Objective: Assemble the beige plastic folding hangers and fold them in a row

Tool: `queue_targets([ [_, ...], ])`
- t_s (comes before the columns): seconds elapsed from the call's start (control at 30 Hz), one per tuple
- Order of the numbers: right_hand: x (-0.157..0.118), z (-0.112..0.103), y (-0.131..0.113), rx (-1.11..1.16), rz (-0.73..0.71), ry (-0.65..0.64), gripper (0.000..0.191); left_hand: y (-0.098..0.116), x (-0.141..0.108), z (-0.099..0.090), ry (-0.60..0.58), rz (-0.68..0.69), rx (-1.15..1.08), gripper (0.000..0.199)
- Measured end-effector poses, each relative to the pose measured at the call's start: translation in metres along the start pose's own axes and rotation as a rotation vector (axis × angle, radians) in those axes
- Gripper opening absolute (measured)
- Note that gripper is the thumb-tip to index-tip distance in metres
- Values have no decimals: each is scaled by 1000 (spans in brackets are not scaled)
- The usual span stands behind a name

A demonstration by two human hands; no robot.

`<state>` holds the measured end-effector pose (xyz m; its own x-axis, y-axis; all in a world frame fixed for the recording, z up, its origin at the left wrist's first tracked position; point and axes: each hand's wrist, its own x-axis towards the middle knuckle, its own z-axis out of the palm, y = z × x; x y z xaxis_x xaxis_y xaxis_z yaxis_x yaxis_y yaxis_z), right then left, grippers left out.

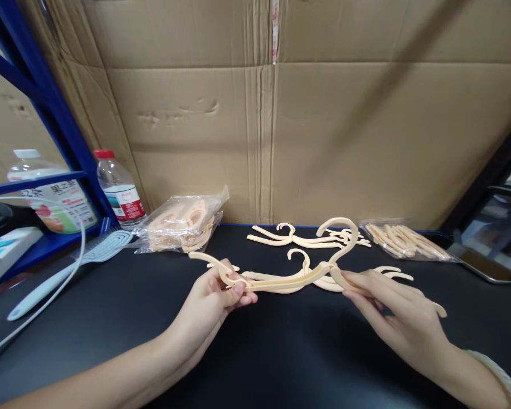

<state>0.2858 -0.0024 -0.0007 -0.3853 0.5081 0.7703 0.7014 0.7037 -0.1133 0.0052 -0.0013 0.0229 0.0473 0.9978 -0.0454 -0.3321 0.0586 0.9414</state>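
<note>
Between my two hands hangs a beige plastic clothes hanger [292, 282], its hook curving up above the middle joint. My left hand [221, 292] pinches its left arm, thumb in front, where a curved end piece meets the long bar. My right hand [392, 309] grips the right arm just past the joint; the fingers cover part of it and a tip sticks out beyond them. Right behind, on the black table [255, 363], lie more beige hangers, one with its hook [298, 257] showing, partly hidden by the held one.
Further back lie other hangers [292, 240]. Plastic bags of beige hanger parts stand at left [181, 221] and right [409, 241]. At left are a hairbrush [72, 272], a white cable [79, 258], a red-capped bottle [119, 190] and a blue rack [55, 122]. Cardboard [187, 130] walls the back.
</note>
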Motion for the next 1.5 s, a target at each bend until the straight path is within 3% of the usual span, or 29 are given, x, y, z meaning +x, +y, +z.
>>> queue_targets([
  [0.2, 1, 1, 1, -7, 78, 10, 23, -1, -3, 0, -55, -8, -57, 28],
  [0.33, 3, 1, 3, 12, 117, 25, 22, -1, -5, 3, -56, -53, -52, 20],
  [0.4, 5, 0, 5, 31, 130, 39, 20, -5, -8, 4, -76, -118, 7, 14],
  [0.47, 7, -1, 8, 45, 134, 49, 19, -9, -12, 6, -172, -144, 155, 14],
  [0.53, 8, -1, 11, 64, 134, 26, 17, -13, -18, 6, -321, -30, 399, 12],
  [0.6, 8, 0, 13, 94, 128, -51, 16, -13, -26, 7, -508, 261, 682, 11],
  [0.67, 8, 0, 14, 126, 118, -157, 17, -9, -32, 8, -713, 525, 912, 28],
  [0.77, 8, 1, 14, 140, 115, -289, 17, 1, -37, 11, -850, 594, 1176, 42],
  [0.83, 9, 1, 13, 122, 120, -357, 16, 4, -37, 12, -845, 574, 1249, 43],
  [1.03, 11, 0, 13, 46, 126, -474, 13, 3, -35, 10, -738, 569, 1194, 46],
  [1.27, 11, -1, 13, 4, 148, -508, 11, -1, -32, 7, -722, 522, 1307, 43],
  [1.5, 10, 2, 17, 22, 167, -453, 21, -7, -30, 5, -641, 514, 1253, 50],
])
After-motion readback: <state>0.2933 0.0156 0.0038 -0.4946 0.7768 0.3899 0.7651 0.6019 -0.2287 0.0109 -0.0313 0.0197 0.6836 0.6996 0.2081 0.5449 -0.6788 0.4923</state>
